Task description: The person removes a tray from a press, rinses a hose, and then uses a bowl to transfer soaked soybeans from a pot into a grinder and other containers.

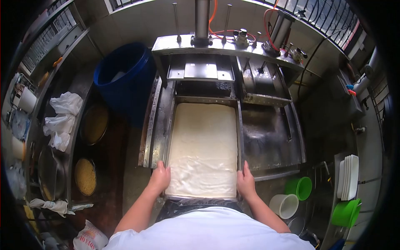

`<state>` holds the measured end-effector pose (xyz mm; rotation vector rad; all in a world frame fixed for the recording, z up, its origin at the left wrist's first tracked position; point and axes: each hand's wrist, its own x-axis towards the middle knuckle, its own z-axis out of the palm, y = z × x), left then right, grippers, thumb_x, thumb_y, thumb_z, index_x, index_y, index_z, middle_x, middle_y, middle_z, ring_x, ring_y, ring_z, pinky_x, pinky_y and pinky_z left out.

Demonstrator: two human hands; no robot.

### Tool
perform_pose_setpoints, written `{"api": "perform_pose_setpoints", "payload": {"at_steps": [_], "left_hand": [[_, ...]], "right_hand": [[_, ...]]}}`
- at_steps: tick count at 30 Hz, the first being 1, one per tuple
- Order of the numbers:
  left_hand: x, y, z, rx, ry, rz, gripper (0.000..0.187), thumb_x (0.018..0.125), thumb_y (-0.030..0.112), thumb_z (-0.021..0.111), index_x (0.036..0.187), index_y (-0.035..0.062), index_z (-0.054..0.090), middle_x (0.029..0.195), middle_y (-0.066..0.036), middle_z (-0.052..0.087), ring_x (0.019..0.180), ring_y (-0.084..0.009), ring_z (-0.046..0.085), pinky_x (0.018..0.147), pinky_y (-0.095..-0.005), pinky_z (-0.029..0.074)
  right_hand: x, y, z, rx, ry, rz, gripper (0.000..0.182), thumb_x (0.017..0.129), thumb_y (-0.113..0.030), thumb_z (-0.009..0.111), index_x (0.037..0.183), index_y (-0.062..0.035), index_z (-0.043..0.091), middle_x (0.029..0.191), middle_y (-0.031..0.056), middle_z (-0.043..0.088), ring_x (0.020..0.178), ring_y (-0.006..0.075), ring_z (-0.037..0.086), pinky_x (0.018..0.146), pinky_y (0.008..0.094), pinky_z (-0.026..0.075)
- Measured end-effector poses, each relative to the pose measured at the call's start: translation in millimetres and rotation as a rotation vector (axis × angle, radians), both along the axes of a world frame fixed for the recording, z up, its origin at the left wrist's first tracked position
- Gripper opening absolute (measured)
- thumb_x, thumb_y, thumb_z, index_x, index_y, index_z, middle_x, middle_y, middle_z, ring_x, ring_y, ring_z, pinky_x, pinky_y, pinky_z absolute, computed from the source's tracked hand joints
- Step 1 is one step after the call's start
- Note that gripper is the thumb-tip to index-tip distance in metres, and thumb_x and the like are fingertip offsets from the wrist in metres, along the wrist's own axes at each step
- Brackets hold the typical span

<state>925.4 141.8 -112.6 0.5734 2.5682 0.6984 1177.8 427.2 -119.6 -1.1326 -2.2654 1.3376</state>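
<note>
A large pale slab (203, 137), like pressed tofu under a thin cloth, lies flat in front of me; its near part is wrinkled. Under it, a thin strip of metal tray (200, 197) shows at the near end. At the slab's near left side my left hand (160, 177) is closed on the tray's edge, thumb up. My right hand (246, 181) grips the opposite edge in the same way. The fingertips of both hands are hidden. Beyond the slab stands a steel press (200, 71) with a raised plate.
A second press bay (271, 133) adjoins on the right. A blue barrel (121, 79) stands at the back left. Pans of yellow grain (86, 177) and white bags (64, 110) line the left side. White and green buckets (284, 206) stand at the lower right.
</note>
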Motion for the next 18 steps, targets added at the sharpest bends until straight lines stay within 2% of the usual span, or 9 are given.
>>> {"api": "perform_pose_setpoints", "payload": {"at_steps": [2, 4, 6, 7, 8, 11, 13, 15, 18], "left_hand": [[-9, 8, -1, -0.014, -0.048, -0.003, 0.039, 0.102, 0.023, 0.055, 0.124, -0.0047, 0.039, 0.096, -0.043, 0.064, 0.093, -0.0581, 0.064, 0.085, -0.0626, 0.051], [-49, 46, 2, -0.052, 0.015, 0.019, 0.039, 0.102, 0.022, 0.054, 0.127, -0.0050, 0.040, 0.099, -0.042, 0.065, 0.096, -0.0573, 0.064, 0.087, -0.0616, 0.052], [-104, 94, -15, 0.057, 0.071, 0.067, 0.041, 0.102, 0.028, 0.057, 0.123, -0.0078, 0.052, 0.110, -0.039, 0.066, 0.106, -0.0559, 0.063, 0.091, -0.0585, 0.052], [-124, 112, -17, 0.040, 0.099, 0.098, 0.042, 0.103, 0.031, 0.057, 0.116, -0.0096, 0.055, 0.113, -0.038, 0.066, 0.109, -0.0550, 0.063, 0.093, -0.0572, 0.052], [-131, 118, -14, 0.013, 0.104, 0.100, 0.045, 0.103, 0.032, 0.058, 0.115, -0.0111, 0.055, 0.112, -0.038, 0.066, 0.109, -0.0541, 0.063, 0.094, -0.0567, 0.051], [-131, 114, -19, 0.015, 0.086, 0.107, 0.048, 0.102, 0.034, 0.058, 0.118, -0.0110, 0.055, 0.111, -0.037, 0.067, 0.109, -0.0531, 0.064, 0.095, -0.0560, 0.051], [-129, 112, -26, 0.025, 0.072, 0.128, 0.050, 0.101, 0.038, 0.060, 0.113, -0.0107, 0.058, 0.109, -0.035, 0.069, 0.107, -0.0519, 0.065, 0.093, -0.0529, 0.052], [-139, 111, -35, 0.273, 0.004, 0.217, 0.047, 0.100, 0.040, 0.062, 0.099, -0.0074, 0.062, 0.099, -0.032, 0.070, 0.094, -0.0496, 0.067, 0.083, -0.0511, 0.051], [-125, 103, -43, 0.380, 0.159, 0.222, 0.049, 0.100, 0.041, 0.064, 0.081, -0.0034, 0.058, 0.072, -0.025, 0.060, 0.065, -0.0402, 0.052, 0.065, -0.0499, 0.044]], "right_hand": [[-11, 12, 6, 0.026, -0.136, -0.008, 0.061, 0.100, -0.017, 0.054, 0.155, 0.0053, 0.038, 0.145, 0.0294, 0.057, 0.137, 0.0336, 0.056, 0.112, 0.0363, 0.043], [-55, 61, -25, 0.123, -0.018, 0.049, 0.060, 0.100, -0.019, 0.054, 0.155, 0.0002, 0.039, 0.132, 0.0322, 0.062, 0.125, 0.0451, 0.061, 0.103, 0.0462, 0.050], [-123, 91, 16, -0.021, -0.110, 0.017, 0.060, 0.099, -0.021, 0.054, 0.154, -0.0015, 0.040, 0.125, 0.0333, 0.065, 0.117, 0.0503, 0.062, 0.100, 0.0504, 0.050], [-140, 117, -30, 0.131, -0.123, 0.026, 0.062, 0.099, -0.023, 0.054, 0.155, -0.0025, 0.038, 0.125, 0.0343, 0.065, 0.117, 0.0518, 0.061, 0.101, 0.0511, 0.049], [-143, 108, -2, 0.122, -0.248, -0.004, 0.067, 0.097, -0.024, 0.058, 0.156, -0.0019, 0.037, 0.126, 0.0353, 0.064, 0.119, 0.0508, 0.061, 0.102, 0.0516, 0.049], [-134, 107, -13, 0.149, -0.146, -0.019, 0.063, 0.093, -0.018, 0.062, 0.151, 0.0022, 0.044, 0.134, 0.0309, 0.062, 0.124, 0.0446, 0.062, 0.101, 0.0479, 0.049], [-131, 104, -25, 0.173, -0.118, -0.084, 0.059, 0.093, -0.021, 0.066, 0.145, 0.0024, 0.052, 0.126, 0.0257, 0.069, 0.115, 0.0391, 0.069, 0.098, 0.0447, 0.052], [-135, 109, -29, 0.001, -0.051, -0.164, 0.050, 0.093, -0.023, 0.067, 0.135, 0.0034, 0.060, 0.115, 0.0196, 0.074, 0.102, 0.0300, 0.072, 0.094, 0.0380, 0.054], [-127, 97, -23, 0.041, 0.086, -0.185, 0.037, 0.094, -0.024, 0.067, 0.121, 0.0003, 0.070, 0.106, 0.0215, 0.076, 0.098, 0.0346, 0.074, 0.089, 0.0395, 0.055]]}}
